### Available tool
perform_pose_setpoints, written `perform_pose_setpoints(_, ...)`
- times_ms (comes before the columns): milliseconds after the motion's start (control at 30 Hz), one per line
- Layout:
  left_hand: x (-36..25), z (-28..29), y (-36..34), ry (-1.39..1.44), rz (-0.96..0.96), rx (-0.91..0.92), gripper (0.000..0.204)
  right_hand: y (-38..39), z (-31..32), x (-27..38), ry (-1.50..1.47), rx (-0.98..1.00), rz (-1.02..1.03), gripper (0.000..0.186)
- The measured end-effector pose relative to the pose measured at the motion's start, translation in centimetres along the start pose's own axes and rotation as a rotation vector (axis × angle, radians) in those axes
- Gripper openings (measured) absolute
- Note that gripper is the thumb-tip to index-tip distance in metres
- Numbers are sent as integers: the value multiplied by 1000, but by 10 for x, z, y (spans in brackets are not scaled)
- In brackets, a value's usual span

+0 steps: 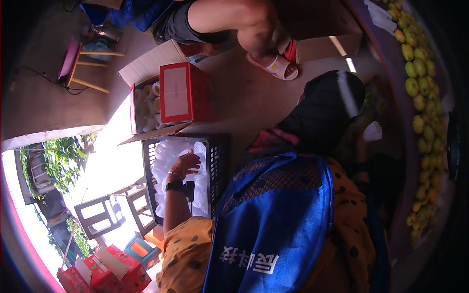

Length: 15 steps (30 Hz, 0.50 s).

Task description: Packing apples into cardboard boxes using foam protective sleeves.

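Observation:
My left hand (184,165), with a dark band at its wrist, is over a black plastic crate (219,166) full of white foam fruit nets (165,152). Its fingers are apart, and I see nothing between them. On the other side, my right hand (361,147) is in deep shadow beside my dark-clad leg (322,110). A single white foam net (373,131) sticks out at its fingers, which seem closed on it. Whether a fruit is inside that net is hidden.
Yellow-green fruit (421,102) lies in a long heap on the right. An open carton (133,110) holds netted fruit beside a red box (176,93). Another person's sandalled foot (276,66) is ahead. Red cartons (110,268) and a wooden stool (90,63) stand left.

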<state>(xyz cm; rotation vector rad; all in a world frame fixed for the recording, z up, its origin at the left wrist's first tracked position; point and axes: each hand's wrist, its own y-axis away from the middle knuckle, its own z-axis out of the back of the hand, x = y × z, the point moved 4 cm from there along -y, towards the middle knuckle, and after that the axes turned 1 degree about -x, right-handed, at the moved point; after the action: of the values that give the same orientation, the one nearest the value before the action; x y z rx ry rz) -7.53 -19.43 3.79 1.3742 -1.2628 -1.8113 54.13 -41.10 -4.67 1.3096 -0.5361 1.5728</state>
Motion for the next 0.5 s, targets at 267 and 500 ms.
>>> perform_pose_setpoints(267,10,-54,-53,-1014,-445,-546,32,44,-26,19,-85,135,-12,16)
perform_pose_setpoints(500,2,-82,-60,-1069,-460,-492,29,60,-23,28,-144,252,-48,14)
